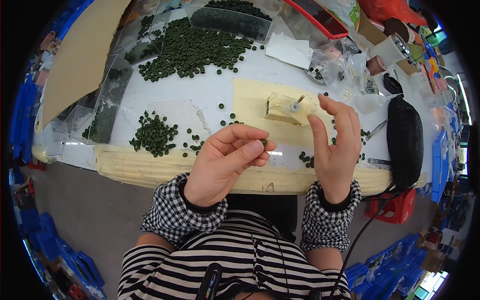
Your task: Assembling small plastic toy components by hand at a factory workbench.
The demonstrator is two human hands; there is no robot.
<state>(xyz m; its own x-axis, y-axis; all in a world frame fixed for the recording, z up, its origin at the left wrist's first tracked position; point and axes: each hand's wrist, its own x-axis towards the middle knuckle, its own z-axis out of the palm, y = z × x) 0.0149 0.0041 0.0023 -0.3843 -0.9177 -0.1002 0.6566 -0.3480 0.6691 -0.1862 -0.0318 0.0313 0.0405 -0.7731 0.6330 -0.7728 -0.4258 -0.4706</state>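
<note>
My left hand (230, 157) is closed in a pinch, with a small dark green round piece (263, 142) between thumb and fingertips, above the table's near edge. To its right, my right hand (337, 142) is raised with thumb and fingers apart and nothing visible between them. Beyond and between the hands stands a small cream block fixture (282, 109) with a thin peg (300, 99) on top, set on a yellowish sheet (247, 95). A small heap of the same green pieces (154, 134) lies left of my left hand. A few more lie beside the right wrist.
A large pile of green pieces (185, 47) spreads at the back left, near clear plastic boxes (230, 22) and a cardboard flap (80, 60). White paper (289, 50) and a red-edged phone (320, 17) lie at the back. A black pouch (404, 142) and tweezers (376, 129) are at the right.
</note>
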